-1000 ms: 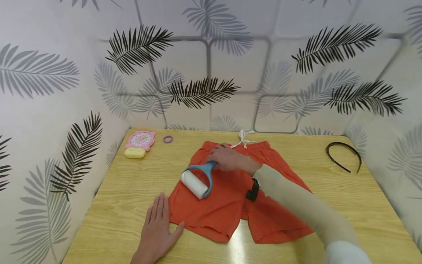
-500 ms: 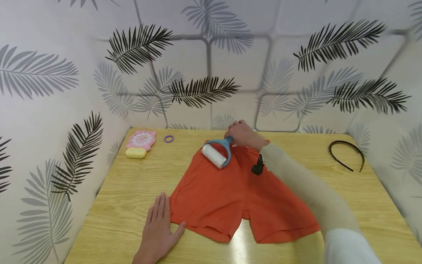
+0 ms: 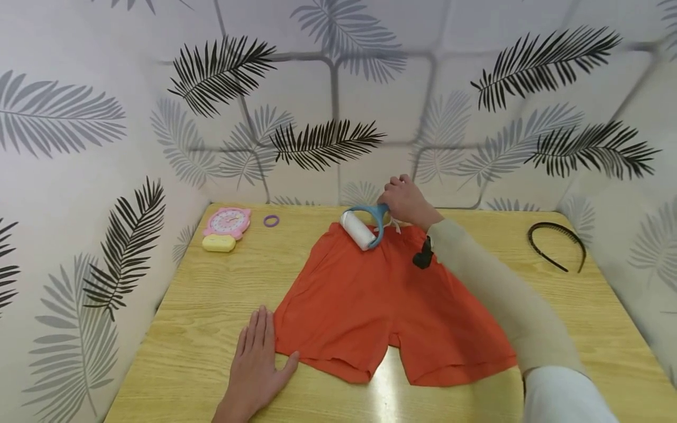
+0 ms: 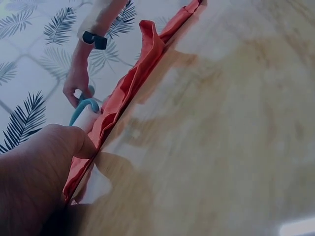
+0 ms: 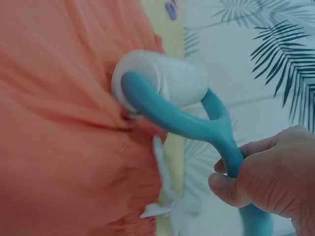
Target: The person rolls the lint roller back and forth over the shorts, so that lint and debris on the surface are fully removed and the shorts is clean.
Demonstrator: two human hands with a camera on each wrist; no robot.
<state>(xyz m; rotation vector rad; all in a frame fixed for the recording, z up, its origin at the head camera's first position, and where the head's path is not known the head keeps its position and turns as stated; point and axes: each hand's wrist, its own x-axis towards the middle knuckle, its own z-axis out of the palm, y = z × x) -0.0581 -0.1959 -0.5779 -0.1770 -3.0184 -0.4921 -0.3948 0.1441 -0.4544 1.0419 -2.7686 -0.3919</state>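
Observation:
Red-orange shorts (image 3: 359, 305) lie spread on the wooden table, waistband toward the back wall. My right hand (image 3: 407, 201) grips the blue handle of a lint roller (image 3: 358, 230), whose white roll rests at the waistband's left part. In the right wrist view, fingers and thumb wrap the handle (image 5: 231, 152), and the roll (image 5: 167, 78) touches gathered fabric beside the white drawstring (image 5: 170, 204). My left hand (image 3: 254, 361) lies flat with straight fingers at the hem of the left leg, its thumb touching the cloth. The left wrist view shows that thumb (image 4: 81, 142) at the fabric's edge.
At the back left sit a pink clock (image 3: 228, 222), a yellow case-like item (image 3: 218, 243) and a purple ring-shaped band (image 3: 271, 221). A black headband (image 3: 555, 235) lies at the right. A leaf-patterned wall covering (image 3: 338, 94) encloses the table's back and sides.
My right hand has moved the lint roller from the middle of the left leg up and back to the waistband. The left hand has stayed in place at the hem.

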